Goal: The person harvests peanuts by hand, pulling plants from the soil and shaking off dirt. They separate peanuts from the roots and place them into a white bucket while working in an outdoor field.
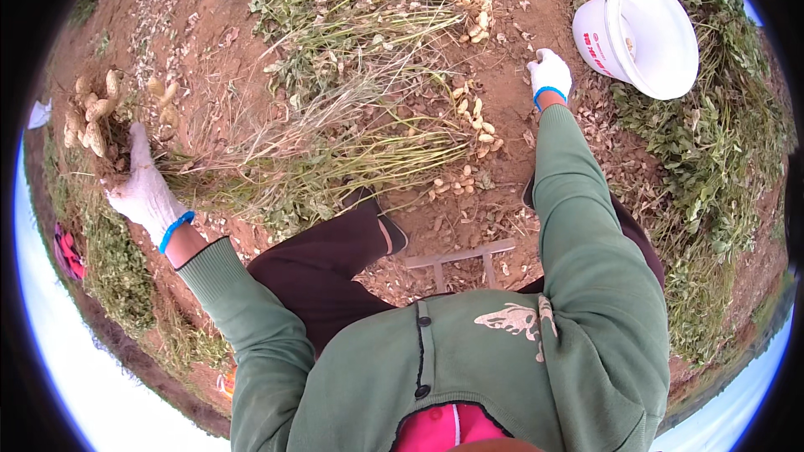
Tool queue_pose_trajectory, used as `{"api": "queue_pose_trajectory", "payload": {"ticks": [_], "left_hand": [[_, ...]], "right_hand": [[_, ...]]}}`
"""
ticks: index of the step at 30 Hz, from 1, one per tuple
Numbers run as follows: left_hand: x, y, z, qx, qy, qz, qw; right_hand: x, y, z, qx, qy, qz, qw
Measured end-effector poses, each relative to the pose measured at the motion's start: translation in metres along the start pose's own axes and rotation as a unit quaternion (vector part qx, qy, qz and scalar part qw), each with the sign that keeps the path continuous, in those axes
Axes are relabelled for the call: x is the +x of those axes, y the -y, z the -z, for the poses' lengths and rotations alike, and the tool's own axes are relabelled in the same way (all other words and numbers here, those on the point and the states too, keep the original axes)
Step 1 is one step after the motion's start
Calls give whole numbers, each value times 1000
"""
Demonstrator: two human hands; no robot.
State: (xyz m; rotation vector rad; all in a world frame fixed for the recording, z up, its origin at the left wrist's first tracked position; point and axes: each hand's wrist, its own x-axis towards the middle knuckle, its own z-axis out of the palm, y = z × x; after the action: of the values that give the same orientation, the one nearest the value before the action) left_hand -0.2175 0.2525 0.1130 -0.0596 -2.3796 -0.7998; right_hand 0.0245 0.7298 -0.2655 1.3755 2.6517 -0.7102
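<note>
My left hand [147, 191], in a white glove with a blue cuff, is closed round the base of a peanut plant [94, 115]. A cluster of pale peanuts hangs at its root end, and its stems stretch right, toward the plants on the ground. Over bare soil to the left of the bucket is my right hand [549, 75], gloved the same way. Its fingers are curled in, and whatever they may hold is hidden. The white plastic bucket [593, 40] leans with its mouth to the right; something small and pale shows inside.
Pulled peanut plants [360, 151] lie in rows before me, with peanuts [476, 17] at their right ends. Leafy plants [687, 159] cover the right side. A wooden stool [469, 254] shows between my legs. A pink-red item [69, 251] lies far left.
</note>
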Motion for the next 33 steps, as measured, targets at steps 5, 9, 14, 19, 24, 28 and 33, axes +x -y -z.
{"api": "queue_pose_trajectory", "payload": {"ticks": [5, 9, 14, 19, 24, 28, 33], "left_hand": [[1, -10, 1, 15, -10, 45, 999], [0, -8, -1, -26, 9, 25, 999], [3, -8, 1, -58, 24, 33, 997], [6, 11, -18, -533, 108, 169, 822], [-37, -32, -21, -471, 179, 29, 864], [-57, -87, -36, -227, 191, -157, 942], [-74, -130, 21, -88, 178, -265, 944]], "right_hand": [[-5, 15, -7, -12, -38, -54, 998], [-29, 30, 3, 43, -106, -90, 989], [-40, 82, 62, 107, -265, 10, 958], [-17, 96, 205, 194, -296, -63, 933], [34, 20, 276, 87, -259, 12, 962], [8, 52, 366, 163, -191, 193, 949], [-118, 170, 362, 300, 29, 351, 887]]}}
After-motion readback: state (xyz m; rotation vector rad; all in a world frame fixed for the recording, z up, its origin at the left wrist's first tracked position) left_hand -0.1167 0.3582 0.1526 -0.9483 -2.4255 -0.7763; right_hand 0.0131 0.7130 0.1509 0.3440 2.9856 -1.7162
